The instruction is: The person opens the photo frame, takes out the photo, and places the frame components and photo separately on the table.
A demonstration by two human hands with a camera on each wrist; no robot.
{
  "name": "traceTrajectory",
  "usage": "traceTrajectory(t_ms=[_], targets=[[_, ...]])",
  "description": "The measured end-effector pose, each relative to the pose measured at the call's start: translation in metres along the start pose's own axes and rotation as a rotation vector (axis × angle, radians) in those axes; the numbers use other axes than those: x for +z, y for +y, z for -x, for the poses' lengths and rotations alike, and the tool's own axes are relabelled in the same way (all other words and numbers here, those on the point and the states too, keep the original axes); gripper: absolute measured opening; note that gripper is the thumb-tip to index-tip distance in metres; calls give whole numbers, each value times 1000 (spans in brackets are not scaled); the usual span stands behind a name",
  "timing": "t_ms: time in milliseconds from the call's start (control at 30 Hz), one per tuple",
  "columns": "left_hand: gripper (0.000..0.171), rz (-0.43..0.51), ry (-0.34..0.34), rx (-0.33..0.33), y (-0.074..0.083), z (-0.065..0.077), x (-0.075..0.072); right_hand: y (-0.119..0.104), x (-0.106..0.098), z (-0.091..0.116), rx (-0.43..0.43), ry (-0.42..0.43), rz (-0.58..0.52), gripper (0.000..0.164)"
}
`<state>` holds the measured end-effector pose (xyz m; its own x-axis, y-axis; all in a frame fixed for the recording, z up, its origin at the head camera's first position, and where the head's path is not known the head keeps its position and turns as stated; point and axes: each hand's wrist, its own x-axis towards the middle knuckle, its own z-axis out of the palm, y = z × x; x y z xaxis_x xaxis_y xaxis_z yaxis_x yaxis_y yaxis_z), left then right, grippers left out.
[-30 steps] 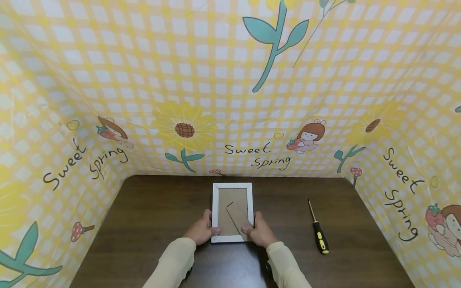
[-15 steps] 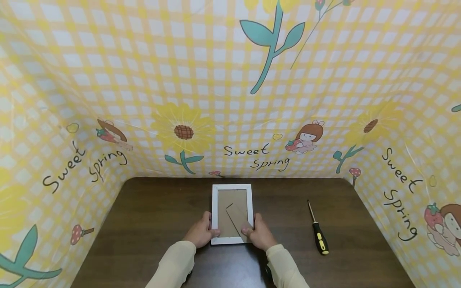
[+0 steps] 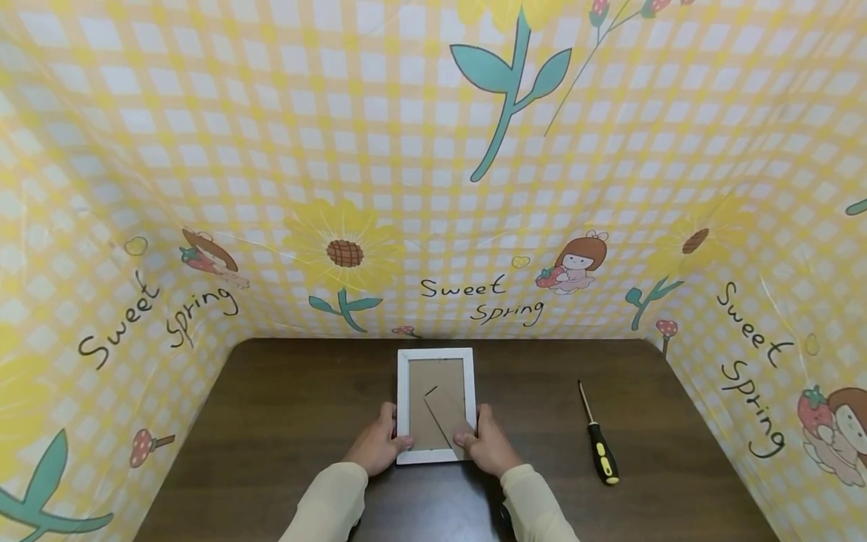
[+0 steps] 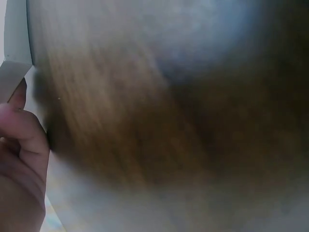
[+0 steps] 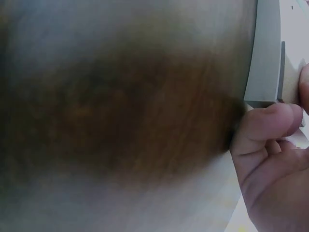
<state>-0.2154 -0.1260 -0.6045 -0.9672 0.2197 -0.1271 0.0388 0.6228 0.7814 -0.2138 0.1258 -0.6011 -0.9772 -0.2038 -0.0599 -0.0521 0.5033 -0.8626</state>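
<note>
A white picture frame (image 3: 403,406) with a tan backing board (image 3: 443,384) facing up is held between both hands in the head view. A thin slanted line, bent at its top, marks the board. The left hand (image 3: 379,440) grips the lower left side, thumb over the white border. On the lower right side, the right hand (image 3: 493,444) grips with its thumb lying on the board's edge. Each wrist view catches only a corner of the white frame (image 4: 17,34) and curled fingers (image 5: 265,125); the fingertips under the frame are hidden in the head view.
A screwdriver (image 3: 601,452) with a black and yellow handle lies to the right on the dark brown wooden table (image 3: 291,406). Yellow checked cloth (image 3: 433,226) with flower prints walls in the table at the back and both sides.
Everything sits slightly lower in the head view, the background included. Both hands keep their grip, and the frame has not visibly moved against the table.
</note>
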Motion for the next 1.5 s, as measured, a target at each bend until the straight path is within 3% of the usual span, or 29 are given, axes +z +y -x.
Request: traceTrajectory(t_ms=[733,1100,1500], targets=[[55,22,35,52,-4,5,2,2,2,6,-74,51,41,47],[47,-45,42,75,-2,7,4,7,5,5,-157,53,75,39],[41,-86,25,91,-3,8,7,10,4,8,-179,51,81,40]])
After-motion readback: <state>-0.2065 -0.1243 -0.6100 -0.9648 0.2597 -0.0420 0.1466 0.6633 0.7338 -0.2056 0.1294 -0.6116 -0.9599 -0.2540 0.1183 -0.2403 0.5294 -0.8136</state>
